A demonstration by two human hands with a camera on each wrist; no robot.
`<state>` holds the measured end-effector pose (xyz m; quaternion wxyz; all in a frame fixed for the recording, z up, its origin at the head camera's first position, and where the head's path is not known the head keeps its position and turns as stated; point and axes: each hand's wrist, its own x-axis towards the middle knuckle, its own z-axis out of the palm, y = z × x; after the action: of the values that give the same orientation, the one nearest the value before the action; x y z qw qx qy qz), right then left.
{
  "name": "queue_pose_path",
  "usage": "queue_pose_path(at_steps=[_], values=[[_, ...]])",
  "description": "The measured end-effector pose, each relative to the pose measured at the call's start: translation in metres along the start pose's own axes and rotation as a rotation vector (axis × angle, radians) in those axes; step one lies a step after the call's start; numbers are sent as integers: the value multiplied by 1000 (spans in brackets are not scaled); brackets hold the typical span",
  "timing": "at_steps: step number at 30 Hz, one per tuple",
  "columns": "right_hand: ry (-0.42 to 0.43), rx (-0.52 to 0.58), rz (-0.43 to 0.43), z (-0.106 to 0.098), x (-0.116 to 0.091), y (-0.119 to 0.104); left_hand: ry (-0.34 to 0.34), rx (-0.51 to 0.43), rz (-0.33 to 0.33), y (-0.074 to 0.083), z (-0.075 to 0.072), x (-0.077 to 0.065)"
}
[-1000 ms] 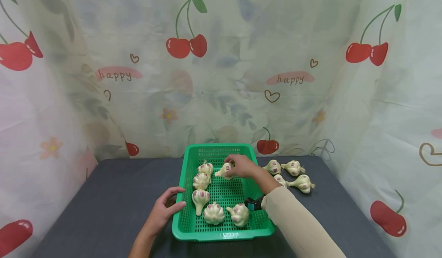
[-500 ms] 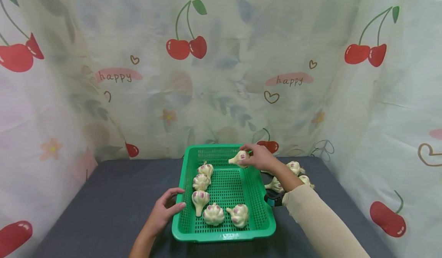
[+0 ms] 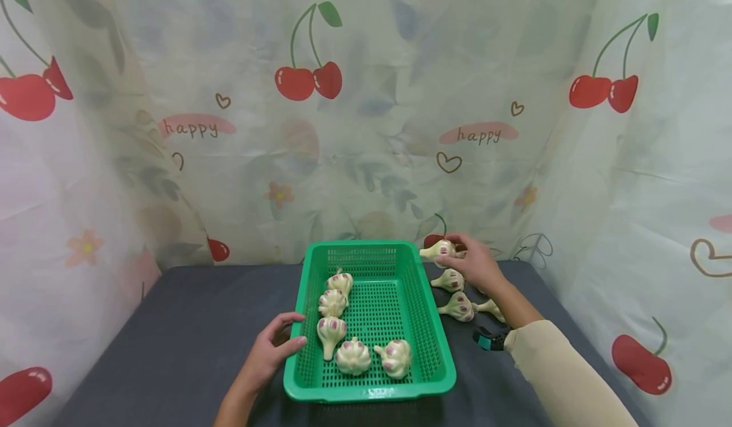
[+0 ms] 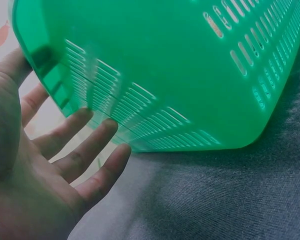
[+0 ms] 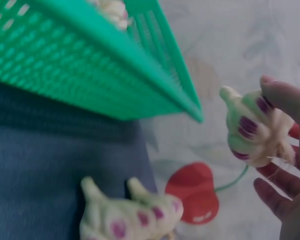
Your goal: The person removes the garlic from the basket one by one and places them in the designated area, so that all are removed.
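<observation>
My right hand (image 3: 479, 267) pinches a garlic bulb (image 3: 439, 251), white with purple patches, just beyond the back right corner of the green basket (image 3: 368, 393). In the right wrist view, thumb and fingers hold this bulb (image 5: 252, 129) by its root side, its stem pointing away from the palm. My left hand (image 3: 267, 352) rests at the basket's left rim. The left wrist view shows its fingers (image 4: 92, 145) spread and fairly straight along the outer wall. Inside the basket, several bulbs (image 3: 352, 356) lie along the left side and the front.
More garlic bulbs (image 3: 457, 307) lie on the dark table (image 3: 189, 338) right of the basket, some partly hidden by my right arm. A patterned curtain (image 3: 366, 160) closes off the back and sides. A watch-like black band (image 3: 490, 339) is on my right wrist.
My right hand has lifted a garlic bulb from the basket's back right and carried it rightward over the rim. My left hand stays at the left rim.
</observation>
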<state>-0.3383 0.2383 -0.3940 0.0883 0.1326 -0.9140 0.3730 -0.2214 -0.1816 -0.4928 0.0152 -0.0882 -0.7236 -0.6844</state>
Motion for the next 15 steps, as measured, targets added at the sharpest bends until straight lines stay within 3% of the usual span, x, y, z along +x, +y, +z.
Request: queue_pose_path(at_steps=[15], values=[[210,-45,66,-14,-22,43,19,24,-6,-1,1,0]])
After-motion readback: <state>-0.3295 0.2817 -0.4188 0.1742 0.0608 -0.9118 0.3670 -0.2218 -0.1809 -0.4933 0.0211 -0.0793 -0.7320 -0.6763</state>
